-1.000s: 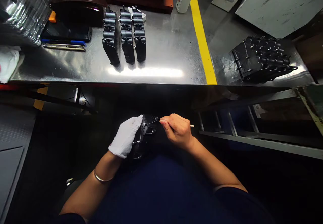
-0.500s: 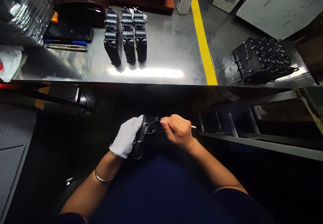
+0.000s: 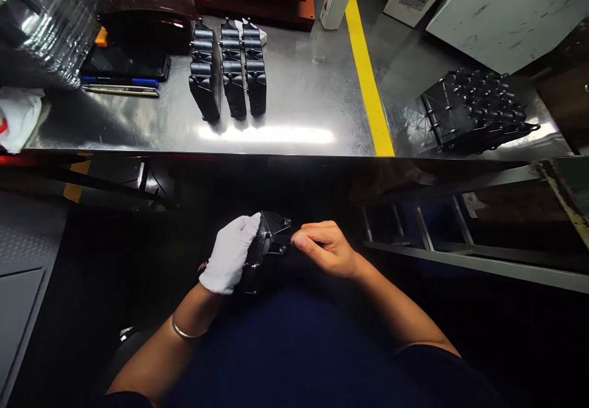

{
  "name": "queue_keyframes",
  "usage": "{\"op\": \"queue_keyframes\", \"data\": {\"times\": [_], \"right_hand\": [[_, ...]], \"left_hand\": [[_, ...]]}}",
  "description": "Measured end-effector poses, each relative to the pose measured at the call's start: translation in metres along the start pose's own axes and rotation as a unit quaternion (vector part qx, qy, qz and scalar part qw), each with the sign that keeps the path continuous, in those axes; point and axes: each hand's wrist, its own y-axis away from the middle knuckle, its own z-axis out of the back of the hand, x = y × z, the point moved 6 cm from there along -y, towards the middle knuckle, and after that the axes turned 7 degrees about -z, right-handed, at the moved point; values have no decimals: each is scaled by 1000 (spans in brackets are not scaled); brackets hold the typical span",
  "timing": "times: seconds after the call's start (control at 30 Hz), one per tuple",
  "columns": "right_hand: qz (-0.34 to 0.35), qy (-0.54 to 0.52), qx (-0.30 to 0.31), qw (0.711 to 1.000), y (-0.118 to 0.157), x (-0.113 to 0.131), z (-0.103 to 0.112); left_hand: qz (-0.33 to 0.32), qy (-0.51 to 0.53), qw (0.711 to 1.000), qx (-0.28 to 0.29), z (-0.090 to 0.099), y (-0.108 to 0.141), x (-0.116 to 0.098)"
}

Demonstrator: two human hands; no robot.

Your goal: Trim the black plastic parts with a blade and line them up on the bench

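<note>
From where I stand, the person's left hand (image 3: 230,253), in a white glove, is closed around the edge of a dark molded part (image 3: 264,242), which is held in the air just below the front edge of the metal bench (image 3: 308,101); a bangle (image 3: 184,329) circles that forearm; the right hand (image 3: 329,248), bare, is at three o'clock from the part, narrow, thumb and forefinger pinched together just beside the part's pegs; whether something thin is between those fingertips, I cannot tell. Taking the held part as the middle of the dial, three black pieces (image 3: 233,70) stand in a row on the bench between eleven and twelve; an orange-red fixture (image 3: 255,15) lies beyond them at twelve; a white bottle (image 3: 335,6) stands between twelve and one, near a yellow strip (image 3: 368,76) that runs down the bench at one; a cluster of black molded pieces (image 3: 473,110) sits at two; a knife-like tool (image 3: 122,90) lies between ten and eleven; a white cloth (image 3: 21,116) is at ten; a pale metal frame (image 3: 473,261) slants at three, well apart from the right hand.
</note>
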Motion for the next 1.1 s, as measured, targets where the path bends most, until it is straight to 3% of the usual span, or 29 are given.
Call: {"op": "queue_keyframes", "data": {"times": [0.13,0.2,0.47,0.63,0.73,0.83,0.9,1.0,1.1], "right_hand": [[11,50,-61,997,0,5,7],[5,78,-59,995,0,5,6],[-45,1,62,997,1,3,6],[-52,-135,147,978,7,-2,3],[-3,-181,124,976,8,2,6],[46,-30,28,998,6,10,10],[73,104,-10,992,4,16,7],[98,196,-9,976,2,19,2],[97,181,5,979,2,13,-1]], "left_hand": [[32,47,998,-24,1,1,0],[31,66,997,-38,3,1,0],[-12,92,994,-52,4,1,-1],[-42,105,992,-51,2,3,-2],[-63,103,991,-62,4,3,-2],[-66,97,991,-70,7,2,0],[-63,98,991,-69,7,1,1],[-52,104,991,-63,6,1,3],[-39,116,990,-71,6,-3,3]]}}
